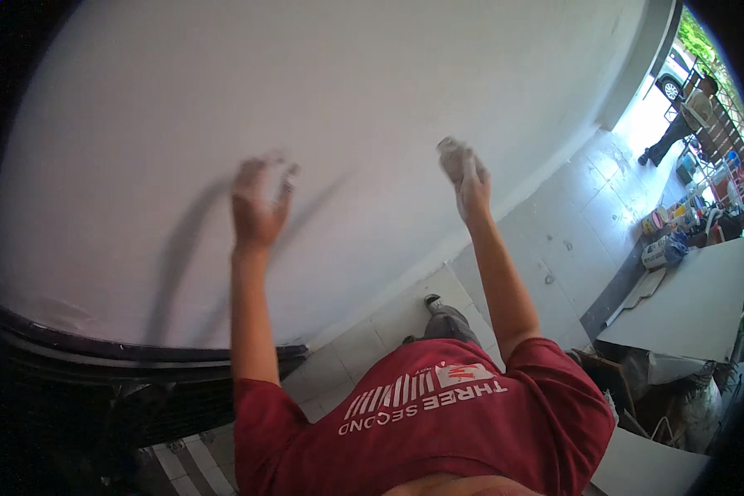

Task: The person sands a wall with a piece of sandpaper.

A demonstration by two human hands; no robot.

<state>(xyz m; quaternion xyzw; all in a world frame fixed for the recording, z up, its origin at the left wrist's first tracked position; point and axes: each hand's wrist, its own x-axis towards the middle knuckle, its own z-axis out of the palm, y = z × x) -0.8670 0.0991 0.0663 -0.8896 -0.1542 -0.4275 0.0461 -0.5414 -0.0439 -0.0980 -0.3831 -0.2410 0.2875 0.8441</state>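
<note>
In front of a pale wall (322, 91), both my arms are raised. My left hand (258, 211) has its fingers curved and apart, with white dust on them; motion blurs the tips, and nothing shows clearly between them. Its shadow falls on the wall to its left. Farther right, my right hand (473, 192) is closed around a small greyish-white pad (450, 157), dusty and slightly blurred. Whether the pad touches the wall is hard to make out. Its exact kind does not show.
A dark ledge (140, 351) runs along the wall's lower left. Tiled floor (570, 223) stretches right, with white boards (686, 306), paint tubs (655, 221) and clutter beside it. Another person (690, 116) is at the far right by a gate, with a car (674, 78) beyond.
</note>
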